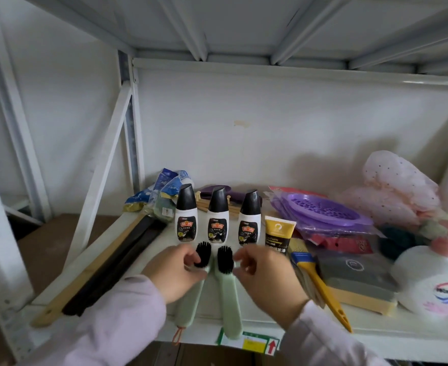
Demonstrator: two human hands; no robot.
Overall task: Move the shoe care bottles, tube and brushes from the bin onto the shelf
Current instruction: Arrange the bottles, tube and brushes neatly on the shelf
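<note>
Three white shoe care bottles with black caps stand in a row on the white shelf (376, 328): left bottle (186, 215), middle bottle (218, 216), right bottle (250, 219). A gold and black tube (278, 235) stands just right of them. Two green-handled brushes with black bristles lie in front, side by side: left brush (190, 299), right brush (228, 291). My left hand (176, 270) rests on the left brush's head, fingers curled around it. My right hand (267, 273) hovers beside the right brush's head, fingers loosely curled. The bin is out of view.
A long wooden and black brush (104, 268) lies diagonally at the left. Blue packets (159, 194) sit behind it. On the right are purple strainers (323, 212), a yellow-handled brush (320, 283), a grey block (357, 276), a white pump bottle (431, 281) and pink dotted bags (397, 183).
</note>
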